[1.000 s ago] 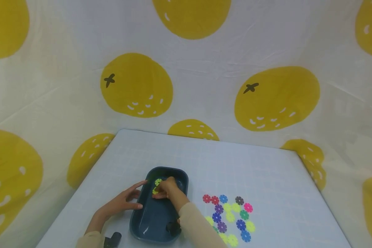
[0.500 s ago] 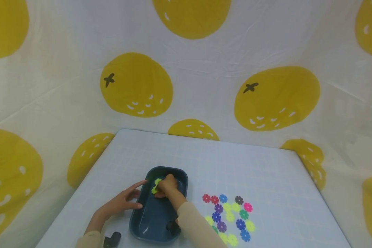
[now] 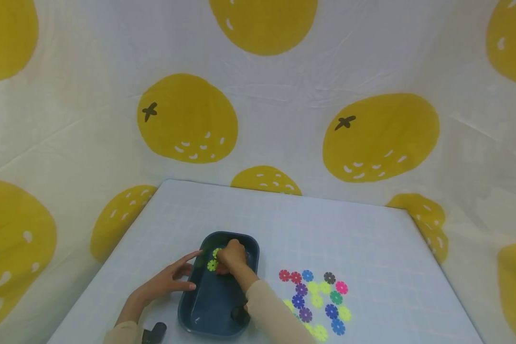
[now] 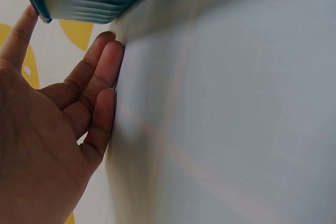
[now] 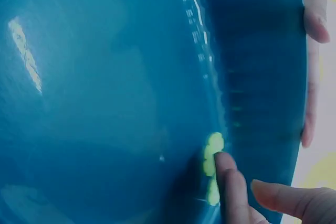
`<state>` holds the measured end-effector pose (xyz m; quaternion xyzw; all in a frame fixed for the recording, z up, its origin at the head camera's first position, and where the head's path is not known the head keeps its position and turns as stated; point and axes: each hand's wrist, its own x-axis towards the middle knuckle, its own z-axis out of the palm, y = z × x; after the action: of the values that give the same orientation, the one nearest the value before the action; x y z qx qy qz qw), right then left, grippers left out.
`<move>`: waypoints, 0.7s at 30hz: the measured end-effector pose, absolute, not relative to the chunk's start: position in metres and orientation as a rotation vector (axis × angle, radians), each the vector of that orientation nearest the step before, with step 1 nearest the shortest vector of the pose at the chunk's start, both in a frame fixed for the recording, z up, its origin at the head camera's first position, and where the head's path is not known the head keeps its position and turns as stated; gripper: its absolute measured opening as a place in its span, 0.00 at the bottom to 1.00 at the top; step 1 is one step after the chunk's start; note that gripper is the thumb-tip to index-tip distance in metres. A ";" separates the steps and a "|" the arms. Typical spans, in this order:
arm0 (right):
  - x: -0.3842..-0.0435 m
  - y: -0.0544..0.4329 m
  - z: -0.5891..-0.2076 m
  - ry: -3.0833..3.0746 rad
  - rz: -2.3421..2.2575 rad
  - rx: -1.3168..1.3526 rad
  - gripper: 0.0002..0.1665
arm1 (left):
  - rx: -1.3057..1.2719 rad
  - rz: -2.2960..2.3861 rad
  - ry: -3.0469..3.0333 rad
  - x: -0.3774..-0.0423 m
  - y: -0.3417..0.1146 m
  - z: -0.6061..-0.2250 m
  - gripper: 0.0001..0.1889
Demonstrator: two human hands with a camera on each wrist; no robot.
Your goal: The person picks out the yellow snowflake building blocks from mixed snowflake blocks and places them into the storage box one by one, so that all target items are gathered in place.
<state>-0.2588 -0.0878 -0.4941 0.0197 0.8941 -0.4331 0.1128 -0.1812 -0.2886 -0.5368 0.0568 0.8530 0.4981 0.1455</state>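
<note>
Drawn back slightly since a second ago: bare right hand (image 3: 232,256), uncovering more of the lower of two yellow-green, flower-shaped flat discs (image 3: 212,265). Lying close together, one beyond the other, inside dark blue, glossy, rounded-rectangular tray (image 3: 210,306), near left wall towards far end; upper one partly behind hand. Right fingers bent down into tray; in right wrist view, fingertip against discs, thumb apart from it, remaining fingertips hidden. At tray's left side, bare left hand (image 3: 170,278), fingers spread apart, index tip touching tray. To tray's right, loose group of multicoloured, flower-shaped flat pieces (image 3: 298,301) in red, blue, purple, yellow-green, green, pink and dark grey, lying on white rectangular table (image 3: 348,229); nearest ones partly behind long beige right sleeve (image 3: 279,315). Behind table, pale cloth backdrop (image 3: 279,119) printed with large yellow fruit shapes.
</note>
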 end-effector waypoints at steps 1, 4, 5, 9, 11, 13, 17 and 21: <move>-0.259 -0.087 -0.492 2.645 -1.249 0.045 0.15 | 0.158 1.429 2.461 -0.181 -0.288 -0.537 0.46; -0.261 -0.086 -0.485 2.654 -1.246 0.032 0.14 | 0.152 1.414 2.467 -0.182 -0.287 -0.536 0.46; -0.261 -0.085 -0.483 2.644 -1.258 0.034 0.14 | 0.146 1.415 2.464 -0.182 -0.287 -0.536 0.46; -0.265 -0.082 -0.476 2.479 -1.411 0.093 0.11 | 0.148 1.418 2.456 -0.182 -0.286 -0.536 0.46; -0.267 -0.078 -0.471 2.361 -1.499 0.131 0.11 | 0.150 1.417 2.457 -0.182 -0.285 -0.536 0.46; -0.267 -0.074 -0.466 2.250 -1.581 0.151 0.11 | 0.148 1.422 2.455 -0.182 -0.285 -0.536 0.47; -0.269 -0.063 -0.453 2.104 -1.675 0.134 0.13 | 0.142 1.428 2.454 -0.183 -0.286 -0.536 0.46; -0.274 -0.049 -0.445 2.018 -1.725 0.100 0.15 | 0.129 1.420 2.458 -0.183 -0.288 -0.535 0.47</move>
<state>-0.2737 -0.0492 -0.4453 0.0366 0.7373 -0.6304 0.2401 -0.1826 -0.2877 -0.5352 0.0450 0.8554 0.4940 0.1494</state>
